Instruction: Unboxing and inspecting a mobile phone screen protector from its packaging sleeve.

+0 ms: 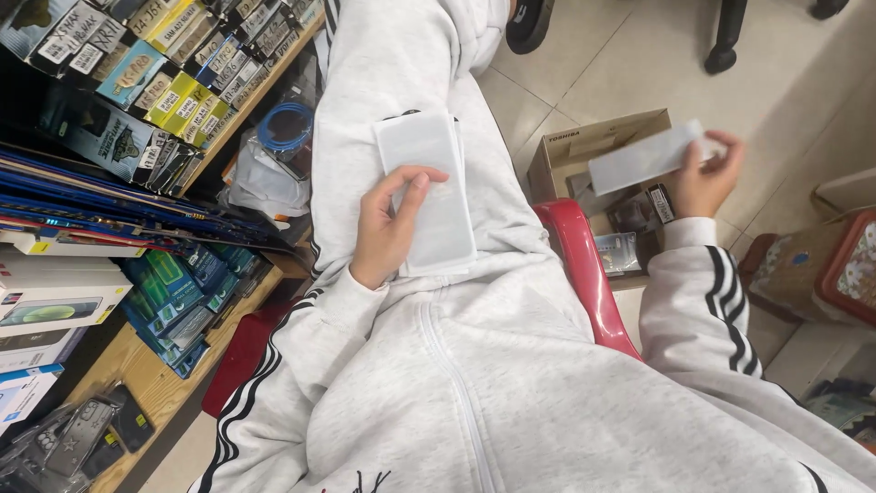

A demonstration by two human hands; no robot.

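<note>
— Head view, looking down: what is each of the hands doing?

— The left hand (391, 226) lies on a stack of white sleeves (429, 187) resting on the person's thigh, fingers spread over the top one, thumb on its left edge; pressing more than gripping. The right hand (704, 175) is out to the side, pinching one white sleeve (643, 157) by its end, held in the air.

— What sits under that sleeve?

— An open cardboard box (584, 146) on the tiled floor (639, 64), small packets inside it, just beside the red stool (584, 274).

— And to the left?

— Wooden shelves (155, 383) packed with boxed phone accessories, well apart from both hands.
</note>
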